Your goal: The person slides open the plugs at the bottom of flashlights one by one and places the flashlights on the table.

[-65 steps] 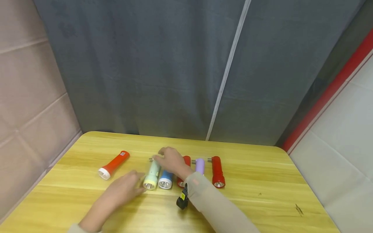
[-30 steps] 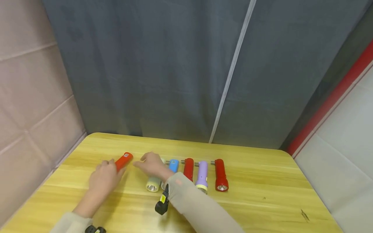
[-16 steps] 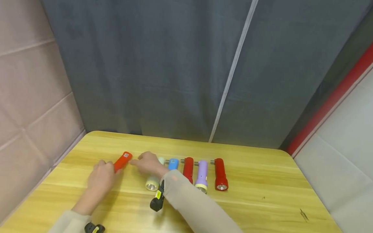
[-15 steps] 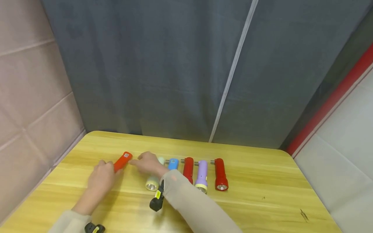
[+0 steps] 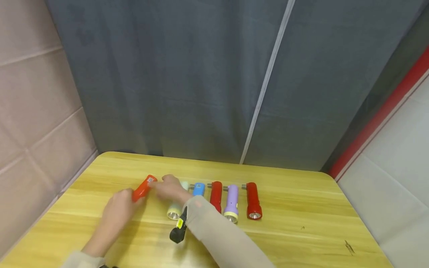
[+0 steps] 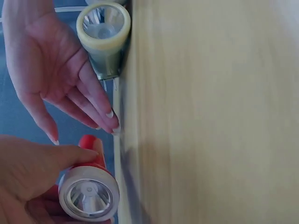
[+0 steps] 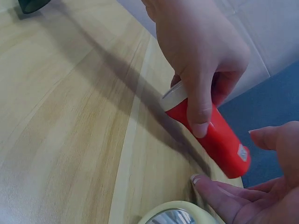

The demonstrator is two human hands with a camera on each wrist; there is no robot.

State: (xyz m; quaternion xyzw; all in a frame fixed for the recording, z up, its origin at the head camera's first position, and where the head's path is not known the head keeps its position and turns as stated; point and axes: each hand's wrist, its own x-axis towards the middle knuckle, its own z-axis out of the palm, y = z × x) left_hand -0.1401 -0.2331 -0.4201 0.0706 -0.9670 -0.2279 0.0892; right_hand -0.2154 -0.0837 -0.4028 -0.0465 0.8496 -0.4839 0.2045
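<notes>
My left hand (image 5: 118,208) grips an orange-red flashlight (image 7: 219,142) by its body, thumb along the near side. The flashlight's white-rimmed lens (image 6: 89,198) faces the left wrist camera, and its tail with a small label points toward my right hand (image 5: 170,188). That right hand holds nothing; its fingers are extended and the thumb stands apart, close to the flashlight's tail. Beneath and beside the right wrist lies a pale green flashlight (image 5: 174,212) with a yellowish head, partly covered by the hand.
To the right, in a row on the wooden table (image 5: 301,201), lie a blue flashlight (image 5: 199,189), a red flashlight (image 5: 216,193), a purple flashlight (image 5: 232,199) and another red flashlight (image 5: 253,201). Metal prongs stick out at their tails. A dark curtain (image 5: 167,74) hangs behind the table.
The left hand has reached the orange-red flashlight, gripped it and shifted it slightly right. The right hand has moved left from above the green and blue flashlights to near its tail.
</notes>
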